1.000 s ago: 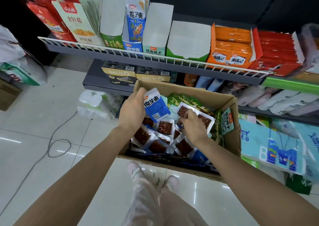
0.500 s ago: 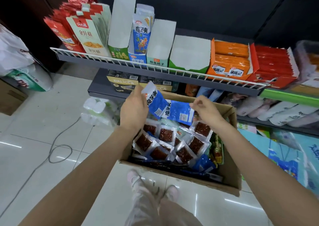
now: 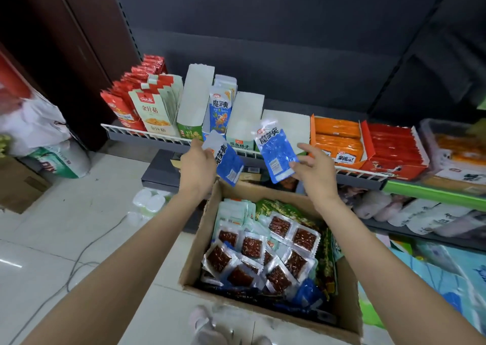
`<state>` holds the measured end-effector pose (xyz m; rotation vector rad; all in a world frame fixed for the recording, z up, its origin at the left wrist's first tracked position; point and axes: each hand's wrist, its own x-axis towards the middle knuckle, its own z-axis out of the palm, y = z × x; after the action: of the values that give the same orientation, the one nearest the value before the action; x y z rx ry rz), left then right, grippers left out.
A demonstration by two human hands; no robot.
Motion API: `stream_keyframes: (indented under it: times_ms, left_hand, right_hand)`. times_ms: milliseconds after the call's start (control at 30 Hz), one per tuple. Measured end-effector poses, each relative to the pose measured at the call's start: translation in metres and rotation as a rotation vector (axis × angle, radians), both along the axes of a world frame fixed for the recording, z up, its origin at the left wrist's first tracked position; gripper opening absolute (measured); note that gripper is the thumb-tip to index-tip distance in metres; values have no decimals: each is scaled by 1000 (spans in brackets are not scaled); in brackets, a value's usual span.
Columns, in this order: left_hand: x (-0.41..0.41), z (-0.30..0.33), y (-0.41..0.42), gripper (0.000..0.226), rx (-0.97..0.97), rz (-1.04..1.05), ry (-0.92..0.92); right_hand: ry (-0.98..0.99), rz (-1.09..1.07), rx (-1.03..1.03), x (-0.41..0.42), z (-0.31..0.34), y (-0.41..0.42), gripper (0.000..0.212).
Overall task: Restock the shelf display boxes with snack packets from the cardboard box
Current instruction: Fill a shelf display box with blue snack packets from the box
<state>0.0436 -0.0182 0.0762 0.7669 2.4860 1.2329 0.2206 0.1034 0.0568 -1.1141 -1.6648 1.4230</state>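
Note:
My left hand (image 3: 197, 164) grips a blue snack packet (image 3: 228, 161) just in front of the shelf rail. My right hand (image 3: 314, 167) pinches a second blue packet (image 3: 276, 151) by its lower corner, held up at the same height. Behind them on the shelf stands a blue display box (image 3: 220, 113) with matching packets, between two tall white-backed boxes (image 3: 194, 100). Below my arms the open cardboard box (image 3: 200, 242) holds several clear packets of red snack (image 3: 252, 247), green packets and more blue ones.
The wire-fronted shelf (image 3: 147, 134) also carries red packets at the left, an orange display box (image 3: 336, 144) and a red one (image 3: 391, 150). A lower shelf holds wrapped goods. A cable (image 3: 79, 260) lies on the tiled floor; bags and a carton stand left.
Both hands rose from the cardboard box up to shelf height. My right hand took a second blue packet out of the box and now holds it upright beside the left one.

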Motion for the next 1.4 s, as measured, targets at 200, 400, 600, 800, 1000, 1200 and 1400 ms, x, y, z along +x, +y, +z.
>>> stream_keyframes:
  times_ms: [200,400,600,800,1000,1200,1400]
  left_hand:
    - [-38,19,18,14,249,22,-555]
    - [-88,37,32,18,309,-196,-638]
    - [-157,37,53,26,397,-201,-720]
    - [-169,20,80,38,240,-358,-891]
    - [-191,13,115,26,397,-294,-930]
    - [-207,5,125,15,314,-513,-986]
    - [-221,-5,141,22,131,-701,-440]
  right_hand:
    - [43,131,-59,-45,17,-6,20]
    - [-46,204,-67,-108,22,4,12]
    - [9,171,-177,-171,28,13,20]
    - [56,-211,-28,-229,21,17,14]
    - [-63,174,115,-251,26,16,9]
    - [-102,-41,2,-242,28,55,13]
    - [48,-9,-65,-252,24,75,15]
